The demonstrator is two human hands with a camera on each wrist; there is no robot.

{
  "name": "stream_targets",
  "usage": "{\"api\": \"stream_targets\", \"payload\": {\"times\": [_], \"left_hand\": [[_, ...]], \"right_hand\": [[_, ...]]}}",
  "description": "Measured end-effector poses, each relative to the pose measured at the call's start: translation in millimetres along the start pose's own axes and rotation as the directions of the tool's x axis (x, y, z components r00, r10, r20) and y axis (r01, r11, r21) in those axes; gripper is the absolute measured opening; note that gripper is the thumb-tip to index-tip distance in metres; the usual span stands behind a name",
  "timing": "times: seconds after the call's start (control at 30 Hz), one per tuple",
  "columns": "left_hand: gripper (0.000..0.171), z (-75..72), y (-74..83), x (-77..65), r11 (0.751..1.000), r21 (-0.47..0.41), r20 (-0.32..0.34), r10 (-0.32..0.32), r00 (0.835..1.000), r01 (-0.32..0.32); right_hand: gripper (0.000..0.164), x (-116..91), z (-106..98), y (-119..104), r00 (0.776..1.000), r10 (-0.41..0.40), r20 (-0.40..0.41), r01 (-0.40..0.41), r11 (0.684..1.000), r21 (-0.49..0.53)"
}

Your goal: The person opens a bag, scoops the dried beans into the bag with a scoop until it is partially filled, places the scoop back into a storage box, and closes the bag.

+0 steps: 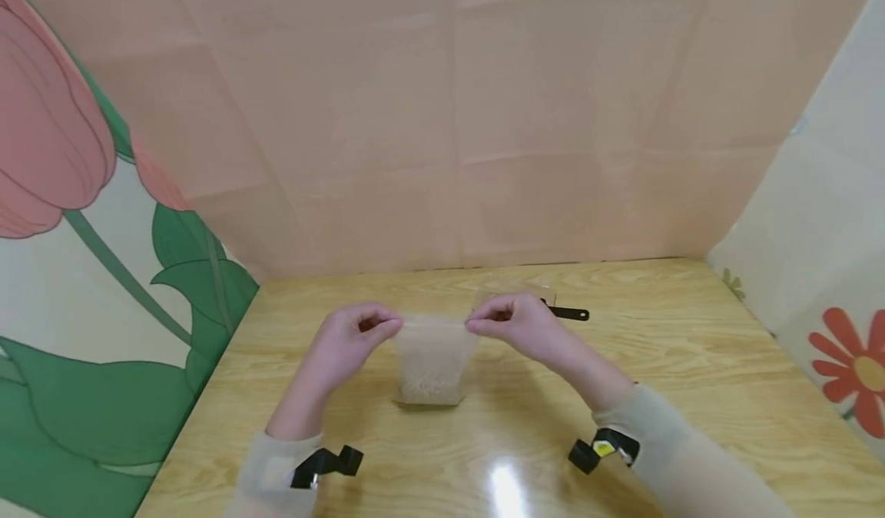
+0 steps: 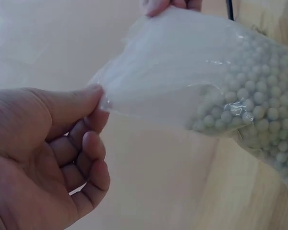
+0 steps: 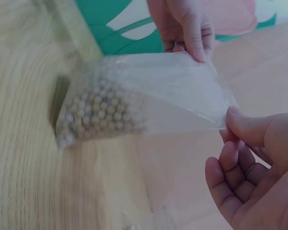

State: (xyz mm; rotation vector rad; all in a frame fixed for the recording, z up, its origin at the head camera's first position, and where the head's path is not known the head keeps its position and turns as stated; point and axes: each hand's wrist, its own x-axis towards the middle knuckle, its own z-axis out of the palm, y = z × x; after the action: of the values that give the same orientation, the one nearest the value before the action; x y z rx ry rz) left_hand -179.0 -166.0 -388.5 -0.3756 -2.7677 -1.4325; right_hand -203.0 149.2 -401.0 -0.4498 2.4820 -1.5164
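A clear plastic bag [image 1: 432, 364] stands upright in the middle of the wooden table, its top edge stretched between both hands. Small round pale beads [image 2: 264, 91] fill its lower part, seen closely in both wrist views. My left hand [image 1: 356, 343] pinches the top left corner between thumb and forefinger, its other fingers curled loosely. At the opposite top corner, my right hand [image 1: 522, 324] pinches the film the same way. In the right wrist view the thumb [image 3: 245, 127] presses on the bag's edge, and the upper part of the bag holds no beads.
Behind my right hand lies a clear plastic item [image 1: 539, 291], partly hidden, with a black handle [image 1: 570, 313] sticking out to the right. The wooden table [image 1: 657, 349] meets a pink backdrop at the back. Flower-printed sheets flank both sides.
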Motion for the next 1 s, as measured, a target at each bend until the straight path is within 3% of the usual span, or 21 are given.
{"api": "stream_targets", "payload": {"times": [0.27,0.6,0.77,1.0], "left_hand": [[0.015,4.9,-18.7,25.3,0.999,0.050,-0.061,-0.007,0.998,0.010],[0.018,18.4,-38.5,58.1,0.998,0.061,-0.103,-0.015,0.995,0.021],[0.017,21.8,-44.5,67.0,0.997,0.051,-0.113,-0.044,0.993,0.050],[0.017,30.0,-58.3,78.9,0.996,0.075,-0.158,-0.037,0.987,0.049]], "right_hand": [[0.010,32,8,6,0.996,-0.072,-0.049,0.064,0.987,-0.149],[0.016,60,11,17,0.995,-0.038,-0.093,0.020,0.981,-0.192],[0.020,72,13,21,0.993,-0.041,-0.108,0.015,0.972,-0.234],[0.021,88,19,29,0.991,-0.029,-0.131,-0.013,0.952,-0.305]]}}
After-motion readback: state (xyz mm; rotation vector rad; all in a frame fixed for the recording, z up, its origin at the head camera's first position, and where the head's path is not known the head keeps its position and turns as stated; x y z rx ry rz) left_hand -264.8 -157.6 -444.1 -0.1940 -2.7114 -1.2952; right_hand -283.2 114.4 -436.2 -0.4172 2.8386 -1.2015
